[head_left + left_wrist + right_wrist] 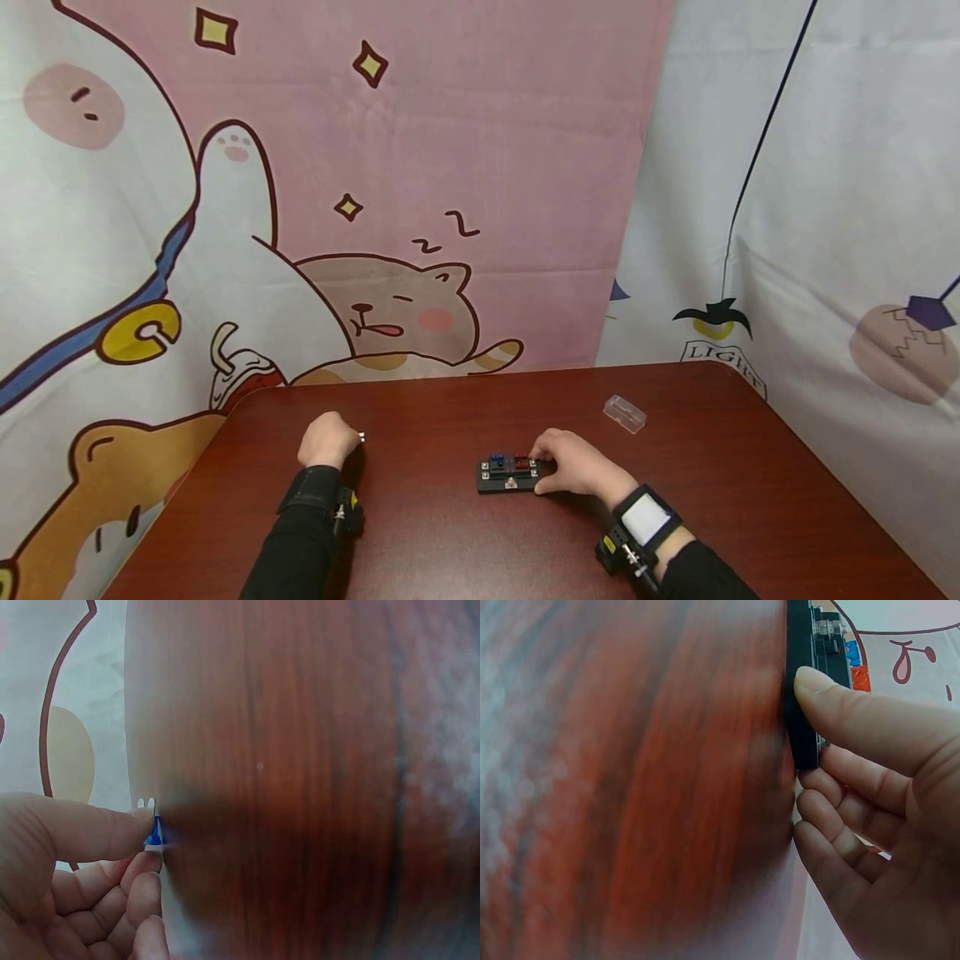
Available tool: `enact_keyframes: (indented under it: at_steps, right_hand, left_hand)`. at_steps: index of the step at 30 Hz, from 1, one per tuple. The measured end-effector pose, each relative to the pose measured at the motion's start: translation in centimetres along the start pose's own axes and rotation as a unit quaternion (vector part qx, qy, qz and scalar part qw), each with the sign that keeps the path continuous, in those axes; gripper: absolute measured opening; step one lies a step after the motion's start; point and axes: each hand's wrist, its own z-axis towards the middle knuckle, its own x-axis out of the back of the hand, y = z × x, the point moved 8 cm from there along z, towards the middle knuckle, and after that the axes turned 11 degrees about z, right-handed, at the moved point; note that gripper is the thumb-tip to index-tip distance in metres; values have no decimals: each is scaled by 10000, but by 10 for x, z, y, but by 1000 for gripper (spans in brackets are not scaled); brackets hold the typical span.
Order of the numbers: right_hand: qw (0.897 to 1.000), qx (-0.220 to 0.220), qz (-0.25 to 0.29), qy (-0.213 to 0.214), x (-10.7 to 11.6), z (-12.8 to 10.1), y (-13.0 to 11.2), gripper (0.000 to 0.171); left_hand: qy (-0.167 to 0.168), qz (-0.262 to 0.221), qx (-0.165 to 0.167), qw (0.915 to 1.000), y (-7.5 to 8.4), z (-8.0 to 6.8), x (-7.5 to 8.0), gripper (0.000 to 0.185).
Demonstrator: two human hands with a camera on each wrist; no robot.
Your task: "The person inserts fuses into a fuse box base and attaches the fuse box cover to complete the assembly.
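Observation:
A small black fuse block [508, 473] with blue and red fuses lies on the dark red table [465, 550]. My right hand [576, 464] grips its right end, thumb on the near side [832, 694] of the black fuse block [801, 690]. My left hand [327, 440] is curled at the table's left and pinches a small blue blade fuse [154, 831] between thumb and forefinger, its two metal prongs [362, 436] sticking out.
A small clear plastic cover [624, 413] lies at the back right of the table. Cartoon-printed cloth [375, 208] hangs behind the table. The table's left edge [131, 750] runs close to my left hand.

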Motion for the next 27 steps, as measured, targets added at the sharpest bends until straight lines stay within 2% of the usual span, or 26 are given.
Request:
enact_keyframes:
  at_steps: [11,21,27]
  right_hand:
    - [10000,-20,-4,-34,0,0,-1,37]
    - [9999,-96,40,-49,0,0,0,36]
    - [9999,-98,51,-67,-1,0,1,36]
  left_hand:
    - [56,24,-204,9998,4,0,2,14]
    - [45,-51,-276,9996,6,2,1,18]
    - [134,-98,-528,9985,8,2,3,14]
